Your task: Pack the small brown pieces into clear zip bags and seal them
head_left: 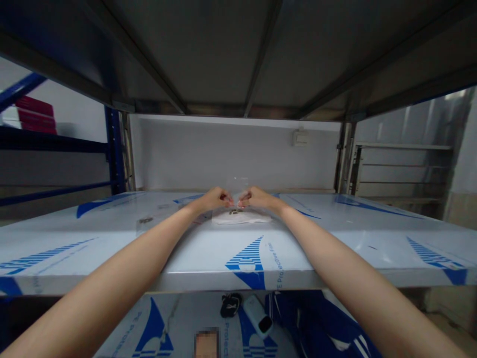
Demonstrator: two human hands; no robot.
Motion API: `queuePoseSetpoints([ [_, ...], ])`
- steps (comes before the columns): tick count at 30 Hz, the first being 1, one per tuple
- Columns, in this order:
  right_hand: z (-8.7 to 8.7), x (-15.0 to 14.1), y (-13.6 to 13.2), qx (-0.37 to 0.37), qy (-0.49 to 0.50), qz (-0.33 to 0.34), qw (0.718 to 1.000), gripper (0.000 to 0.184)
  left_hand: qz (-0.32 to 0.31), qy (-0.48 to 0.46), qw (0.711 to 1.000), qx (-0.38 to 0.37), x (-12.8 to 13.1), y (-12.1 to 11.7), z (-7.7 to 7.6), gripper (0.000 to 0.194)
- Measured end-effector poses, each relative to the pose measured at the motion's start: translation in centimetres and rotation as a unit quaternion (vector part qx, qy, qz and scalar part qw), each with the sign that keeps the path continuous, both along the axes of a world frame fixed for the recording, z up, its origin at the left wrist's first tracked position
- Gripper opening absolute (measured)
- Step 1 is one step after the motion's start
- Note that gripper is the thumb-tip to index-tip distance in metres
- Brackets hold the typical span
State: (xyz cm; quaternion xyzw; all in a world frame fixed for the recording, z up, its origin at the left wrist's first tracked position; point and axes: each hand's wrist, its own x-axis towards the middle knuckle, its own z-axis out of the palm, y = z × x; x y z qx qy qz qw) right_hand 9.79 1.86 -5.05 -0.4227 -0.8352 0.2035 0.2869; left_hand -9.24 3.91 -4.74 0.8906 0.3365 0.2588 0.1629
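Our left hand (213, 199) and right hand (259, 198) meet at the middle of the shelf, each in a narrow pinch closed on the edge of a clear plastic bag (237, 186). The two pinches almost touch, and neither hand is clearly nearer the bag. Its film rises at 12 o'clock from the grip, roughly upright, with its long axis seeming to run straight up. The film is so clear that we cannot trace its full outline.

Just below the grip, at 6 o'clock, a folded white cloth (242, 218) with a small dark mark lies flat; we cannot tell whether it is inside the bag. Nothing solid stands between our hands and the bag. Farther out at 9 o'clock lies a small dark speck (146, 220). Our left forearm (112, 278) and right forearm (346, 268) reach in from 7 and 5 o'clock across a steel shelf (238, 258) covered in blue-printed protective film.

Beyond the bag stands a white wall (223, 154), with a small white wall box (300, 137) at 1 o'clock. A blue rack upright (115, 149) rises at 10 o'clock, near red boxes (35, 115), and a slatted metal rack (402, 171) stands at 3 o'clock.
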Motion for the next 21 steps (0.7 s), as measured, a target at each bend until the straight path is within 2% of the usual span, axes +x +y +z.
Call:
queuePoseSetpoints([
  [6, -0.4, -0.7, -0.7, -0.031, 0.067, 0.065, 0.995, 0.025, -0.009, -0.003, 1.000, 0.004, -0.3, -0.2, 0.4, 0.022],
  [10, -0.1, -0.6, -0.4, -0.042, 0.071, 0.029, 0.996, 0.020, -0.021, -0.001, 1.000, -0.021, 0.0, -0.6, 0.4, 0.025],
  [14, 0.4, 0.1, -0.2, -0.083, 0.058, -0.004, 0.995, 0.017, -0.012, -0.008, 0.999, -0.048, -0.1, -1.2, 0.8, 0.039],
  [15, 0.6, 0.4, -0.2, -0.104, 0.066, -0.028, 0.992, 0.019, 0.009, -0.005, 0.999, -0.039, -0.4, -1.4, 1.2, 0.042],
  [17, 1.0, 1.2, -0.5, -0.144, 0.086, -0.127, 0.978, 0.023, 0.091, 0.038, 0.995, 0.001, -1.3, -1.9, 2.4, 0.047],
  [19, 1.4, 2.1, -0.9, -0.165, 0.085, -0.240, 0.953, 0.028, 0.186, 0.149, 0.971, 0.026, -2.6, -2.7, 3.8, 0.050],
  [21, 1.6, 3.2, -1.2, -0.171, 0.063, -0.295, 0.938, 0.032, 0.198, 0.281, 0.939, -0.022, -3.8, -3.5, 4.9, 0.045],
])
